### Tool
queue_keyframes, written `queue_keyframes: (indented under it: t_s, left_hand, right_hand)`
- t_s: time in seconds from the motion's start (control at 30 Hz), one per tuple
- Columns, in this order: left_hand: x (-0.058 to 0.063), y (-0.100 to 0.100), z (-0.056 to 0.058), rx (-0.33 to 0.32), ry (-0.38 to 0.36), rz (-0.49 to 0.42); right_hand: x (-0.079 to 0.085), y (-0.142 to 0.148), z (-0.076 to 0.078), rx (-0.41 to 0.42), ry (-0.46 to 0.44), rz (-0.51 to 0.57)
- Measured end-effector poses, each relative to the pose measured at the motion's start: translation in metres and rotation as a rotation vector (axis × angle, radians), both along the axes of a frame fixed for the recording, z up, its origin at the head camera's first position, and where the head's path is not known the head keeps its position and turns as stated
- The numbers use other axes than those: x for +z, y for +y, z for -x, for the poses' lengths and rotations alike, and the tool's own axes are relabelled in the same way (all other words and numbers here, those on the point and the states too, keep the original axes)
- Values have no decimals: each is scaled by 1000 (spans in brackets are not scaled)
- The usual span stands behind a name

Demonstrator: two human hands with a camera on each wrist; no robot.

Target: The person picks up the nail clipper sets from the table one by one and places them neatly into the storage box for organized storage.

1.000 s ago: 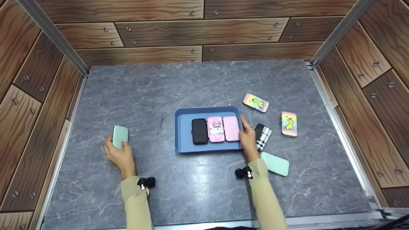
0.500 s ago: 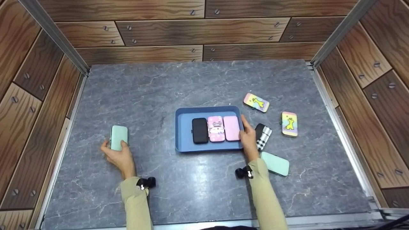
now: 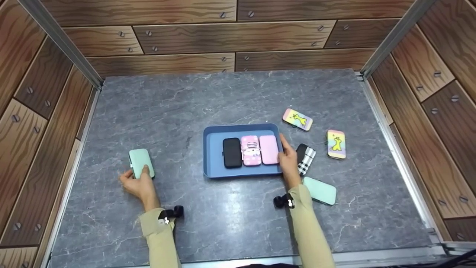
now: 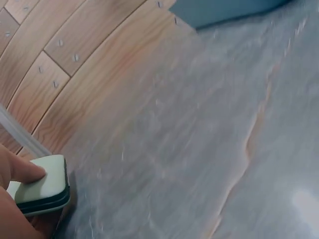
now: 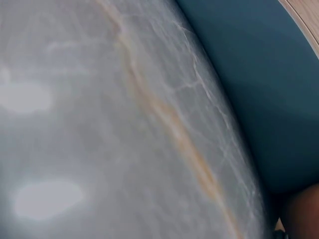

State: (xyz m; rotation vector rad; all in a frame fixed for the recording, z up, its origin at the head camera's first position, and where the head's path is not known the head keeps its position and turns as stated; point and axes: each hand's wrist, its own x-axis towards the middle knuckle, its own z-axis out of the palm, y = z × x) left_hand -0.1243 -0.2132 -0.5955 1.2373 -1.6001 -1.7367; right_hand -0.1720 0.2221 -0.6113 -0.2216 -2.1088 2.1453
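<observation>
In the head view my left hand [image 3: 140,186] grips a small mint green hard case [image 3: 140,159] at the left of the table, thumb on its top and fingers by its left side. The left wrist view shows a fingertip pressing on the pale lid of the case [image 4: 50,181], with its dark seam below. My right hand [image 3: 289,162] holds the right wall of a blue tray [image 3: 215,172], its thumb at the rim and its fingers along the outside. Inside the tray lie a black case [image 3: 232,153], a pink patterned case [image 3: 251,150] and a plain pink case [image 3: 268,149], side by side.
Right of the tray lie two giraffe-print cases [image 3: 298,119], a black case with a checked part [image 3: 306,160] and another mint green case [image 3: 320,191], partly behind the right sleeve. Wood-patterned walls [image 3: 234,37] enclose the grey marbled table [image 3: 208,219] at back and sides.
The mint green case in my left hand has turned and shifted slightly toward me; my thumb now lies farther over its top. The tray and my right hand stay put.
</observation>
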Motion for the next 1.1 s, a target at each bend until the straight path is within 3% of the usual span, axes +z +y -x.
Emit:
queue_keyframes:
  t_s: [0.13,0.3,0.57,0.77,1.1]
  left_hand:
    - [7,8,2,14,52,-61]
    - [16,20,5,21,97,-69]
    - [28,41,8,-53,186,-83]
    - [33,54,10,-100,198,-52]
    - [38,81,16,-192,181,24]
  right_hand:
    - [-1,0,0,-5,16,8]
    - [-1,1,1,-6,20,-1]
    - [0,-1,0,1,17,25]
    - [-1,-1,0,14,60,63]
    - [-1,-1,0,1,32,15]
